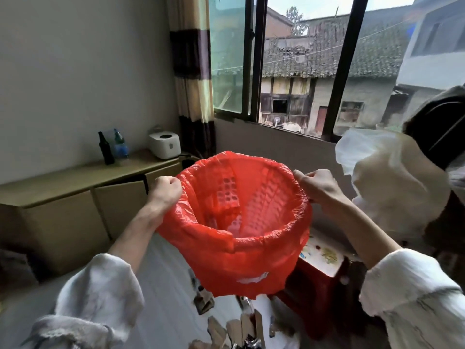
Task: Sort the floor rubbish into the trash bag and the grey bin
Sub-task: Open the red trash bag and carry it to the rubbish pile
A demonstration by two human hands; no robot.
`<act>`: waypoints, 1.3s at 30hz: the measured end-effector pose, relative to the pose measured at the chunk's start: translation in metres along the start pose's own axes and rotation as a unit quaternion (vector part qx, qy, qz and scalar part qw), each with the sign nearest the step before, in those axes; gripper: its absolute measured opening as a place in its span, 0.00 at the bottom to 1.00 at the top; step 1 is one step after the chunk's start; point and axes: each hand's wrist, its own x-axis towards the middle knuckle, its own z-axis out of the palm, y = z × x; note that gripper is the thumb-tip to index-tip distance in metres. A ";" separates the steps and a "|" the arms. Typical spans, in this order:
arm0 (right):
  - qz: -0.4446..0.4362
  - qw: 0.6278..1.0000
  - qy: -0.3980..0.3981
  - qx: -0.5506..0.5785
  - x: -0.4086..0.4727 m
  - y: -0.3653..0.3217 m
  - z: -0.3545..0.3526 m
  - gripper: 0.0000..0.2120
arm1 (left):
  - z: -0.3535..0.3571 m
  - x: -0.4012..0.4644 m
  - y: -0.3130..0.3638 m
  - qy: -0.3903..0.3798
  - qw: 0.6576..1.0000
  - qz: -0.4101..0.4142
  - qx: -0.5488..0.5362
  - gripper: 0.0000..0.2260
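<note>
Step in hand: opening and fitting the red trash bag [234,222], judged from how its mouth is stretched over a basket-like frame seen through the plastic; no sorting under way yet.
Left hand [164,191]: fingers curled tight, pinching the left edge of the bag's rim.
Right hand [318,186]: fingers curled, pinching the right edge of the rim, pulling outward.
Bag position: held up in front of the chest, mouth wide and facing upward, well above the floor.
Bag contents: nothing loose visible inside, only the grid pattern of the frame showing through.
Floor rubbish [239,326]: cardboard scraps and dark bits lying on the pale floor below the bag, untouched.
Grey bin: not in view.
Nearby: a red stool [314,280] just right of the bag, a pale plastic bag [377,177] further right, a low cabinet [75,197] at left with bottles [113,147] on top.
Next move calls for: settling the rim evenly, setting the bag down near the scraps, then freeing one hand to pick up.
Risk: thin plastic may tear if pulled harder.
</note>
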 end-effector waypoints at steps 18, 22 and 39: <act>0.117 0.992 0.026 -0.033 0.103 0.022 0.091 0.17 | 0.088 0.159 -0.073 -0.151 0.988 0.007 0.006 0.18; 0.155 0.986 0.054 -0.026 0.110 0.038 0.094 0.17 | 0.117 0.180 -0.082 -0.213 0.977 0.016 0.009 0.17; 0.290 0.955 0.062 -0.022 0.078 0.231 0.255 0.13 | 0.266 0.159 -0.270 -0.308 0.947 -0.043 0.082 0.15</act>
